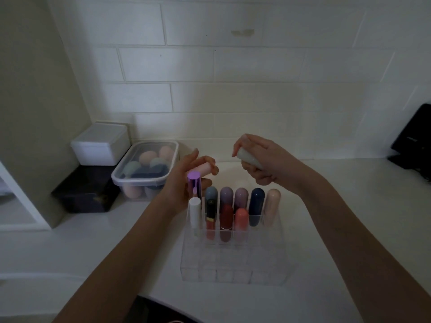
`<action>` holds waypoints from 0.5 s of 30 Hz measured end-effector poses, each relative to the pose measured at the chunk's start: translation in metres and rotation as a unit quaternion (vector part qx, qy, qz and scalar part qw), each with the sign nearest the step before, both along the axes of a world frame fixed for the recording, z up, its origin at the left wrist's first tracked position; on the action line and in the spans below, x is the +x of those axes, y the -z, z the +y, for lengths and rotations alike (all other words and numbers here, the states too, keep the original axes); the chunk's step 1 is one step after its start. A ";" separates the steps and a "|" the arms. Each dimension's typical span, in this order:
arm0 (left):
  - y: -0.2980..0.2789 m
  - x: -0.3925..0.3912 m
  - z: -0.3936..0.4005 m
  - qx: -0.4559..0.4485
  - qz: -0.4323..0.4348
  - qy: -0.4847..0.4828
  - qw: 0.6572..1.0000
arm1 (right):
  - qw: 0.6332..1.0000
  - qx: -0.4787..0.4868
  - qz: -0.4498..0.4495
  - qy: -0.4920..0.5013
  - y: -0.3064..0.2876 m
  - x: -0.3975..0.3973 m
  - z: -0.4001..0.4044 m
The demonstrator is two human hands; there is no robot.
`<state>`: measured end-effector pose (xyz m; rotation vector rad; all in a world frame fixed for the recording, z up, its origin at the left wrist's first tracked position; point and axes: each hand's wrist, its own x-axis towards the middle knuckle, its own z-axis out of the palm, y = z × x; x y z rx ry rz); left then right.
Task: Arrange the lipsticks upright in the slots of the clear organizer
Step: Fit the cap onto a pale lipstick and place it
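The clear organizer (pixel 233 264) stands on the white counter in front of me. Several lipsticks stand upright in its two back rows, among them a purple metallic one (pixel 194 185), a white one (pixel 195 212), a dark blue one (pixel 256 206) and a coral one (pixel 241 219). The front rows hold nothing. My left hand (pixel 186 183) hovers behind the organizer's left corner, holding a pale pink lipstick (pixel 202 170) that lies tilted. My right hand (pixel 261 159) is raised above the back row, fingers closed around a pale white-green lipstick (pixel 248 157).
A lidded clear tub of makeup sponges (pixel 144 169) sits at the back left. Beside it a white box (pixel 100 143) rests on a dark box (pixel 86 194). A black object (pixel 412 141) leans at the far right. A tiled wall lies behind.
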<state>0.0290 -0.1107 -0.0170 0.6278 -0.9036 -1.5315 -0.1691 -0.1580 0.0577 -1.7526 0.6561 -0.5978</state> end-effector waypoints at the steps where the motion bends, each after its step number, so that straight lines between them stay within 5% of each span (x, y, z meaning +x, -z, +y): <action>1: -0.002 -0.003 0.001 0.012 -0.013 -0.013 1.000 | 0.999 0.029 -0.011 -0.008 0.000 0.002 -0.001; 4: -0.004 -0.009 0.003 0.046 -0.020 -0.014 0.999 | 0.993 0.110 -0.046 -0.016 -0.001 0.005 -0.004; 8: -0.006 -0.009 0.004 0.044 0.033 -0.022 0.998 | 0.994 0.086 -0.046 -0.044 0.001 -0.001 -0.006; 11: -0.007 -0.011 0.004 -0.021 -0.077 -0.144 0.986 | 0.998 0.021 -0.025 -0.056 0.002 -0.006 -0.005; 15: -0.010 -0.015 0.001 -0.058 -0.199 -0.190 0.960 | 0.999 0.002 -0.037 -0.039 0.002 -0.005 -0.004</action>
